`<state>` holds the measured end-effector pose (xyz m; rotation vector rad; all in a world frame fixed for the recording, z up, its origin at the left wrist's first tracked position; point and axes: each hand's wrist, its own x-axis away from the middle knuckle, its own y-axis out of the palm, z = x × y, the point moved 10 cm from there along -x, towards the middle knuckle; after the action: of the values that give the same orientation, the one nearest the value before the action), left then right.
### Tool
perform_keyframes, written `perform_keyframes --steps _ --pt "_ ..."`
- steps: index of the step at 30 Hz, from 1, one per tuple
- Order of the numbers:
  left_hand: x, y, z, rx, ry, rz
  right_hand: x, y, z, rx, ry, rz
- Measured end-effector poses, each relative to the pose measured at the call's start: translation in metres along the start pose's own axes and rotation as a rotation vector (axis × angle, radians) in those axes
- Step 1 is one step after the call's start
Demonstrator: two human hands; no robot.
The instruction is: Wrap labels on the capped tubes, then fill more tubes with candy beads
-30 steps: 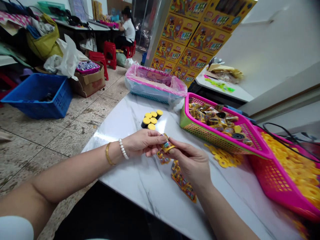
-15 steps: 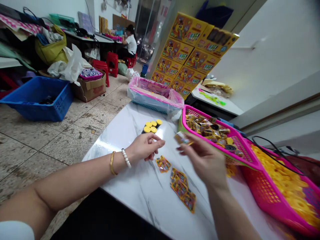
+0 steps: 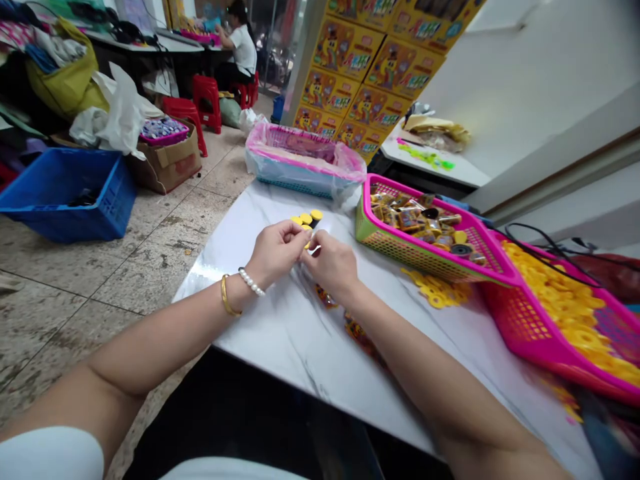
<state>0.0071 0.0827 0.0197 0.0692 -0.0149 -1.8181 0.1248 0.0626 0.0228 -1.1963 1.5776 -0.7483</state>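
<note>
My left hand and my right hand meet fingertip to fingertip over the white marble table. Both are closed in a pinch at the near side of a small cluster of black rolls with yellow caps. The left fingers seem to grip one of these rolls; what the right fingers pinch is hidden. Colourful stickers lie on the table under my right wrist. Right of the hands stands a pink and green basket with wrapped rolls in it.
Loose yellow rings lie beside a large pink basket full of them. A plastic-lined basket sits at the table's far end, before stacked yellow cartons. On the floor are a blue crate and a cardboard box. A person sits far back.
My right hand carried a wrapped roll to the pink and green basket, then came back without it. Both hands have moved forward to the cluster of yellow-capped rolls.
</note>
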Motion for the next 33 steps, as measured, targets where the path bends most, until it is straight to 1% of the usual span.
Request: perform_keyframes --steps 2,4,6,7,8,10,12,13,14,15,16,18,19,21,23,24,26,28,30,31,32,33 --pt "0.003 0.007 0.001 -0.088 0.043 -0.040 -0.004 -0.004 0.010 -0.021 0.033 0.014" --pt "0.008 0.015 0.004 -0.200 0.098 -0.080 -0.005 -0.011 0.019 -0.022 0.036 0.008" --pt "0.015 0.026 0.008 -0.308 0.162 -0.143 -0.006 -0.011 0.021 -0.011 0.034 -0.036" --pt "0.020 0.034 0.010 -0.348 0.200 -0.201 -0.007 -0.008 0.021 -0.009 0.043 -0.059" --pt "0.026 0.043 0.011 -0.379 0.242 -0.283 -0.007 -0.004 0.020 -0.010 0.062 -0.076" --pt "0.042 0.067 0.011 -0.428 0.328 -0.521 -0.009 0.005 0.016 -0.028 0.107 -0.083" --pt "0.060 0.085 0.006 -0.485 0.390 -0.749 -0.010 0.009 0.014 -0.067 0.131 -0.052" --pt "0.066 0.090 0.001 -0.519 0.405 -0.812 -0.010 0.007 0.014 -0.082 0.127 -0.031" --pt "0.066 0.091 -0.002 -0.557 0.415 -0.825 -0.009 0.004 0.016 -0.090 0.114 -0.007" --pt "0.063 0.089 -0.005 -0.595 0.417 -0.796 -0.008 -0.003 0.022 -0.090 0.101 0.023" --pt "0.058 0.086 -0.008 -0.631 0.413 -0.736 -0.005 -0.011 0.030 -0.080 0.094 0.061" --pt "0.045 0.077 -0.013 -0.708 0.391 -0.591 0.002 -0.029 0.052 -0.060 0.102 0.134" --pt "0.040 0.075 -0.017 -0.756 0.379 -0.539 0.007 -0.037 0.065 -0.056 0.118 0.159" --pt "0.034 0.076 -0.026 -0.862 0.356 -0.504 0.015 -0.042 0.089 -0.065 0.166 0.154" --pt "0.033 0.081 -0.034 -0.946 0.334 -0.523 0.023 -0.041 0.105 -0.100 0.201 0.116" --pt "0.033 0.084 -0.037 -0.971 0.326 -0.533 0.026 -0.042 0.108 -0.116 0.210 0.114" --pt "0.033 0.088 -0.039 -0.997 0.333 -0.533 0.033 -0.051 0.108 -0.133 0.204 0.157" --pt "0.034 0.089 -0.035 -0.982 0.370 -0.518 0.038 -0.069 0.101 -0.130 0.186 0.247" --pt "0.034 0.084 -0.025 -0.899 0.437 -0.453 0.044 -0.089 0.094 -0.155 0.199 0.326" --pt "0.034 0.079 -0.016 -0.836 0.493 -0.399 0.047 -0.094 0.092 -0.197 0.220 0.330" --pt "0.035 0.073 -0.006 -0.767 0.563 -0.340 0.048 -0.094 0.091 -0.264 0.246 0.287" --pt "0.038 0.066 0.004 -0.701 0.645 -0.287 0.048 -0.087 0.089 -0.354 0.273 0.195"
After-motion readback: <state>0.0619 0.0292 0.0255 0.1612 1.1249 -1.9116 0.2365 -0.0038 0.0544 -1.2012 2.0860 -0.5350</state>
